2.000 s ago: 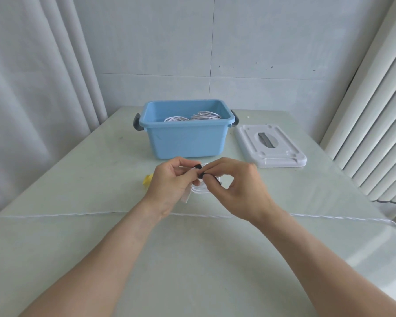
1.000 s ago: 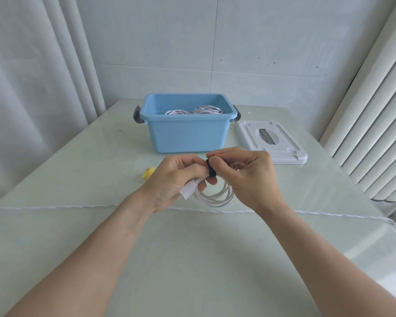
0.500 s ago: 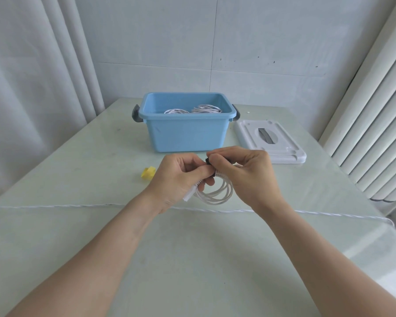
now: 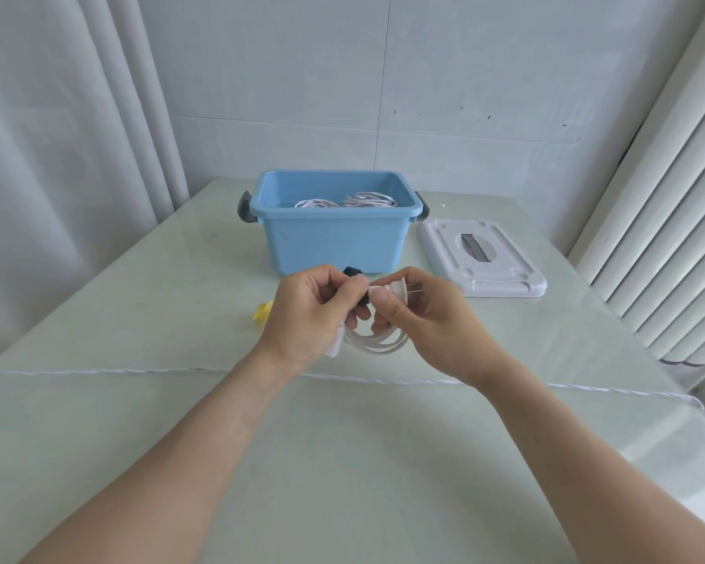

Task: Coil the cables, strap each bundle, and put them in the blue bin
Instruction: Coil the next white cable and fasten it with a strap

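Note:
A coiled white cable (image 4: 377,342) hangs between my hands just in front of the blue bin (image 4: 334,238). My left hand (image 4: 308,315) grips the coil's left side, where a black strap (image 4: 353,273) sticks up from my fingers. My right hand (image 4: 420,319) pinches the top of the coil, and the cable's white two-pin plug (image 4: 401,289) pokes out to the right above its thumb. Two white cable bundles (image 4: 347,201) lie inside the bin.
The bin's white lid (image 4: 483,256) lies flat to the right of the bin. A small yellow object (image 4: 262,311) rests on the table left of my left hand. Curtains hang at left, a ribbed white panel at right. A seam crosses the tabletop near my wrists.
The hands have shifted slightly on the coil. The white plug now shows above my right thumb, and the black strap's end stands up from my left fingers.

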Tool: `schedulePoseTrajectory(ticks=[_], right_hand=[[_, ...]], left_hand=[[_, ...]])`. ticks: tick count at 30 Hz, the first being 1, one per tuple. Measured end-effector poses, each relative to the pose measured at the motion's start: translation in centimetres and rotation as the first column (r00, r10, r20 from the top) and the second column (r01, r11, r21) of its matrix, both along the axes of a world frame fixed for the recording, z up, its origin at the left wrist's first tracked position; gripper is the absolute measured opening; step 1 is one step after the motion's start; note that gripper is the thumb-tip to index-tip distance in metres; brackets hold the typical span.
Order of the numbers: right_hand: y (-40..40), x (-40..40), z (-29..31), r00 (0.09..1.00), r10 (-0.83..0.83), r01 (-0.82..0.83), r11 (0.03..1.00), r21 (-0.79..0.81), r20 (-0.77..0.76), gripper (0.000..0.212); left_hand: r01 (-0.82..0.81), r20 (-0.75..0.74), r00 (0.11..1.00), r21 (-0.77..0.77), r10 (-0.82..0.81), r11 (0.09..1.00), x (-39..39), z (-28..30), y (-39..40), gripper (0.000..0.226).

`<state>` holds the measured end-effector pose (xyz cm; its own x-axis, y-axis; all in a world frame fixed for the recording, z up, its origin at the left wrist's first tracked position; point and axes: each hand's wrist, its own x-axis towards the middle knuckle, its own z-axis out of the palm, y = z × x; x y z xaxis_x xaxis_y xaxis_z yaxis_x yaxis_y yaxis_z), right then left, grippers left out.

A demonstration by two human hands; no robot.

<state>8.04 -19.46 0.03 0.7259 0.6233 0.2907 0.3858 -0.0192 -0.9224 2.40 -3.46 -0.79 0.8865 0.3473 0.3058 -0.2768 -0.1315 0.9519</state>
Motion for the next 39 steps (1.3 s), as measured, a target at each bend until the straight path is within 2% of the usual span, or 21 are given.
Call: schedulePoseTrajectory(ticks=[5,9,12,16,19,22,26,33,39], right_hand=[[-0.3,0.4,-0.2,0.979,-0.092,0.109,0.990,-0.084,0.184,0.010],[-0.9,0.6,0.2,0.953,-0.070,0.110,0.987,-0.121,0.294,0.017],[-1.0,0.8,0.2,0.943,-0.026,0.079,0.986,-0.148,0.331,0.017],[-1.3,0.8,0.6,0.922,0.004,0.063,0.985,-0.161,0.388,0.026],[-1.4,0.8,0.7,0.915,0.015,0.049,0.988,-0.147,0.404,0.028],[-1.3,0.9,0.4,0.910,0.014,0.037,0.993,-0.115,0.414,0.025],[-0.9,0.9,-0.2,0.918,0.014,0.025,0.995,-0.094,0.397,0.022],[-0.4,0.9,-0.8,0.921,-0.026,0.040,0.999,-0.028,0.389,0.029],[-0.3,1.1,-1.1,0.940,-0.050,0.057,0.998,-0.012,0.338,0.022]], left_hand=[[0.043,-0.082,0.996,-0.021,-0.045,0.999,0.4,0.1,0.6,0.016],[0.054,-0.182,0.981,-0.085,-0.069,0.995,0.4,0.5,0.7,0.018],[0.080,-0.239,0.962,-0.203,-0.129,0.976,0.3,0.5,0.7,0.028],[0.184,-0.258,0.915,-0.421,-0.311,0.888,0.3,0.0,0.8,0.034],[0.240,-0.280,0.873,-0.466,-0.399,0.852,0.4,-0.2,0.7,0.028],[0.258,-0.302,0.843,-0.499,-0.445,0.827,0.4,-0.3,0.7,0.010],[0.245,-0.329,0.824,-0.528,-0.462,0.813,0.5,-0.5,0.7,0.013],[0.231,-0.371,0.811,-0.508,-0.452,0.830,0.6,-0.5,0.8,0.013],[0.194,-0.387,0.847,-0.414,-0.364,0.890,0.6,-0.6,0.8,0.032]])
